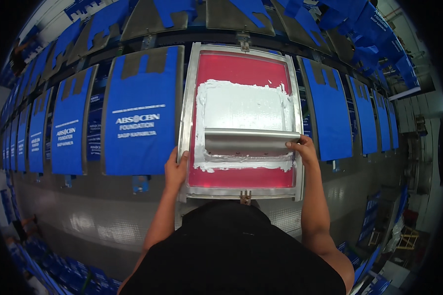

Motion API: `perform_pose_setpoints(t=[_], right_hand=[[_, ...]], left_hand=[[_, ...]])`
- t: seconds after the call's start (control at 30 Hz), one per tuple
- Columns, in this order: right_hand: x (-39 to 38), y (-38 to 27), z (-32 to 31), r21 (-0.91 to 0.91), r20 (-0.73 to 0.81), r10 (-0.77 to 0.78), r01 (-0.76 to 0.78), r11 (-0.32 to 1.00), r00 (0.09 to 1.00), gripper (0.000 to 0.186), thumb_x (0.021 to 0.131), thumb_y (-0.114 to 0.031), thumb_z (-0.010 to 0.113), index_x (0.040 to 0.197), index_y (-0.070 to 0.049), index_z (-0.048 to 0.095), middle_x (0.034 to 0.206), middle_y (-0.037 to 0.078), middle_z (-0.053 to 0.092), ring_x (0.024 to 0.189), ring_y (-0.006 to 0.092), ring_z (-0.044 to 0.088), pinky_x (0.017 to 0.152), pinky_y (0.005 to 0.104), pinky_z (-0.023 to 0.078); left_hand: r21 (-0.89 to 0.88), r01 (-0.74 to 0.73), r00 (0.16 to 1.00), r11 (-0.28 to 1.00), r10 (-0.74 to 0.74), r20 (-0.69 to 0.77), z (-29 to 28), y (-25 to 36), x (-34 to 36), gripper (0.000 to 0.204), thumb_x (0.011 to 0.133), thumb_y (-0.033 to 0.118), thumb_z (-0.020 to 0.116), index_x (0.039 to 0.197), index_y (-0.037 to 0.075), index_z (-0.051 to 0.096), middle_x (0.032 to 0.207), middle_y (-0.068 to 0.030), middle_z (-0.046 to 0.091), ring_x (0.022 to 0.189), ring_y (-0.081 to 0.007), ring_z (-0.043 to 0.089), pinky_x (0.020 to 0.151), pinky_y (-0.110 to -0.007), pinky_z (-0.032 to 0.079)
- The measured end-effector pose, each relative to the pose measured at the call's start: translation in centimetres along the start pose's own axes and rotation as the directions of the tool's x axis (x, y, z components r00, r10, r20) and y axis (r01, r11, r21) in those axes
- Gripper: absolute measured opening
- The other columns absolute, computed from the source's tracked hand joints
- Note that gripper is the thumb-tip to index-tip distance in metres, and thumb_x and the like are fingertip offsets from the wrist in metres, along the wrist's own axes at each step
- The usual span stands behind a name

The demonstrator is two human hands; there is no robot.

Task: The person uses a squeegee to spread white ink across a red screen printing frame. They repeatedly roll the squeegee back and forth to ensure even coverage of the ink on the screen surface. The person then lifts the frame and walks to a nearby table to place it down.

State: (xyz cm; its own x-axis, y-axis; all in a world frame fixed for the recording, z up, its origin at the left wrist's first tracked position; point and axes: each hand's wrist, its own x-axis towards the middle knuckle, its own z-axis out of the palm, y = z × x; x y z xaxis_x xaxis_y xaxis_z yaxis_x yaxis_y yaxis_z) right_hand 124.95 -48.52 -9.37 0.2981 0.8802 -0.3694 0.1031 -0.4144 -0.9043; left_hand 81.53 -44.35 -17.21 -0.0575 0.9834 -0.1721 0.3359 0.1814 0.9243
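Note:
A screen-printing frame (184, 118) with metal rails lies in front of me, its mesh red (241, 66) at the top and bottom. Thick white ink (246, 105) covers the mesh's middle, with ragged smears round its edges. Across the ink's lower part rests a wide metal squeegee (251, 141). My left hand (176, 167) is closed on the frame's left rail, thumb on top. Over at the right rail, my right hand (304, 150) is closed at the squeegee's right end, thumb on its face; its other fingers are partly hidden.
Blue fabric panels on dark boards stand in rows to the left (140, 108) and right (327, 108), some with white print. More blue panels (241, 12) line the far side. A metal hinge clamp (243, 42) sits at the frame's far edge. Grey floor (88, 206) shows below.

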Motion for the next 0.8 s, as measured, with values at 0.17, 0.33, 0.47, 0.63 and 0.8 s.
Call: perform_pose_setpoints(t=[0.17, 0.33, 0.47, 0.63, 0.8], right_hand=[[1.2, -0.4, 0.4, 0.005, 0.058, -0.054, 0.054, 0.999, 0.997, 0.037, 0.066, -0.008, 0.079, 0.099, 0.004, 0.068, 0.084, 0.008, 0.067, 0.078, 0.0154, 0.062, 0.075, 0.0273, 0.048], [2.5, 2.8, -0.6, -0.150, -0.081, -0.058, 0.045, 0.988, 0.995, 0.048, 0.063, -0.016, 0.082, 0.104, 0.004, 0.067, 0.088, 0.010, 0.068, 0.082, 0.0170, 0.063, 0.077, 0.0298, 0.050], [2.4, 2.0, 0.7, -0.088, 0.058, -0.045, 0.050, 0.995, 0.997, 0.050, 0.065, -0.018, 0.082, 0.107, 0.004, 0.066, 0.090, 0.011, 0.069, 0.081, 0.0168, 0.063, 0.076, 0.0294, 0.049], [2.6, 3.5, -0.4, -0.043, 0.103, -0.034, 0.038, 0.998, 0.994, 0.045, 0.068, -0.016, 0.082, 0.106, 0.002, 0.066, 0.096, 0.010, 0.068, 0.090, 0.0185, 0.062, 0.085, 0.0295, 0.046], [2.2, 3.8, -0.4, -0.001, 0.105, -0.025, 0.025, 1.000, 0.994, 0.044, 0.069, -0.016, 0.082, 0.107, 0.002, 0.066, 0.098, 0.010, 0.068, 0.092, 0.0193, 0.061, 0.087, 0.0303, 0.044]], left_hand=[[-0.026, 0.114, 0.993, 0.993, -0.115, -0.039, -0.9, -0.5, 0.2, 0.056, 0.090, 0.035, 0.062, 0.127, -0.006, 0.052, 0.112, -0.0246, 0.064, 0.107, -0.0270, 0.061, 0.089, -0.032, 0.046], [0.133, 0.089, 0.994, 0.987, -0.080, -0.070, 0.2, -1.0, 1.2, 0.061, 0.090, 0.038, 0.063, 0.130, -0.006, 0.049, 0.120, -0.0254, 0.059, 0.108, -0.0290, 0.061, 0.092, -0.033, 0.045], [0.193, 0.149, 0.988, 0.970, -0.140, -0.057, -0.5, 0.0, 0.2, 0.060, 0.090, 0.043, 0.060, 0.130, -0.001, 0.051, 0.111, -0.0225, 0.063, 0.100, -0.0267, 0.062, 0.085, -0.034, 0.047], [0.059, 0.188, 0.980, 0.980, -0.183, -0.073, 1.2, -1.4, 0.6, 0.064, 0.090, 0.047, 0.060, 0.131, -0.001, 0.050, 0.097, -0.0158, 0.066, 0.087, -0.0179, 0.061, 0.077, -0.029, 0.047], [0.022, 0.194, 0.981, 0.981, -0.194, -0.020, 1.0, -1.9, 0.4, 0.061, 0.091, 0.044, 0.060, 0.130, -0.002, 0.050, 0.094, -0.0146, 0.066, 0.084, -0.0154, 0.061, 0.075, -0.028, 0.047]])
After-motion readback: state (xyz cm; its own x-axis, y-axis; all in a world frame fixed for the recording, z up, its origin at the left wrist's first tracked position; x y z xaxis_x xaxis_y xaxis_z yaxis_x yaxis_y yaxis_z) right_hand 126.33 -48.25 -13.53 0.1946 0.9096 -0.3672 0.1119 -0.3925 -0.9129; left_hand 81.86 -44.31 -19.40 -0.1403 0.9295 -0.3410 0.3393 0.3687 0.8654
